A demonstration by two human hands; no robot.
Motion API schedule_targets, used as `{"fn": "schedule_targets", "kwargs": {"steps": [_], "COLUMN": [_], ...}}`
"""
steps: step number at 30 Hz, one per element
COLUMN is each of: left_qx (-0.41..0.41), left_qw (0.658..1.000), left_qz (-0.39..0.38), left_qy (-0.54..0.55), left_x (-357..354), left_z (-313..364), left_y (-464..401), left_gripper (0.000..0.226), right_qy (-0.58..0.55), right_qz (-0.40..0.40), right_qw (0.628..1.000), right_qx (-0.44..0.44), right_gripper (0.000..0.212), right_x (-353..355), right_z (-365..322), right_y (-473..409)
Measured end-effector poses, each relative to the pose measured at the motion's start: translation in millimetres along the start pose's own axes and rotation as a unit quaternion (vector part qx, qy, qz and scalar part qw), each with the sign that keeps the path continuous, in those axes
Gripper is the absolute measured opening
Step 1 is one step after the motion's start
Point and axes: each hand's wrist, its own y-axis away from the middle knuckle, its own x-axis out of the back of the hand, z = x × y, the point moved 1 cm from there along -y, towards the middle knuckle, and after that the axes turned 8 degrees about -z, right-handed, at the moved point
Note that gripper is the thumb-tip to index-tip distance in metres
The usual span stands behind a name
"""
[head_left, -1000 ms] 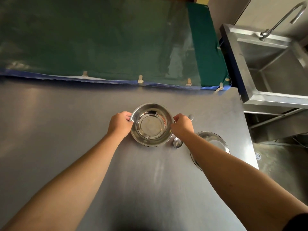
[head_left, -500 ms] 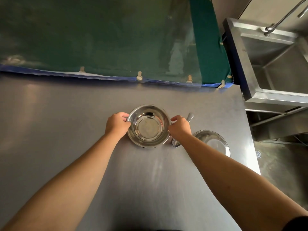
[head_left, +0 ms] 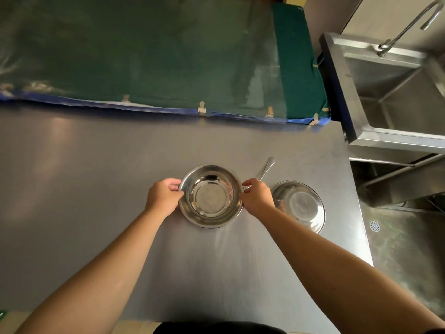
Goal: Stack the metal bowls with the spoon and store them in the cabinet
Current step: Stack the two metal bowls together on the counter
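A shiny metal bowl (head_left: 211, 196) sits in the middle of the steel table (head_left: 96, 179). My left hand (head_left: 165, 196) grips its left rim and my right hand (head_left: 257, 196) grips its right rim. A second, shallower metal bowl (head_left: 301, 204) lies to the right, partly behind my right forearm. A metal spoon (head_left: 266, 168) lies between the two bowls; only its handle shows beyond my right hand.
A green cloth with a blue edge (head_left: 156, 56) covers the wall side behind the table. A steel sink (head_left: 395, 97) with a curved tap (head_left: 409, 22) stands at the right. The table's right edge drops to a wet floor with a drain (head_left: 375, 226).
Both hands keep their hold on the bowl's rim. The view has shifted a little, so more of the second bowl and the spoon handle show at the right.
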Motion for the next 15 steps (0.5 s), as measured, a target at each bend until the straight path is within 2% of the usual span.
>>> {"fn": "schedule_targets", "kwargs": {"steps": [8, 15], "left_qx": [0.004, 0.008], "left_qw": [0.999, 0.999], "left_qz": [0.003, 0.006], "left_qy": [0.037, 0.048], "left_x": [-24, -47], "left_z": [-18, -32], "left_y": [61, 96], "left_gripper": [0.035, 0.032], "right_qy": [0.031, 0.025], "right_qz": [-0.003, -0.024], "right_qw": [0.999, 0.999], "right_qx": [0.028, 0.029], "right_gripper": [0.020, 0.028], "right_x": [2, 7], "right_z": [38, 72], "right_y": [37, 55]}}
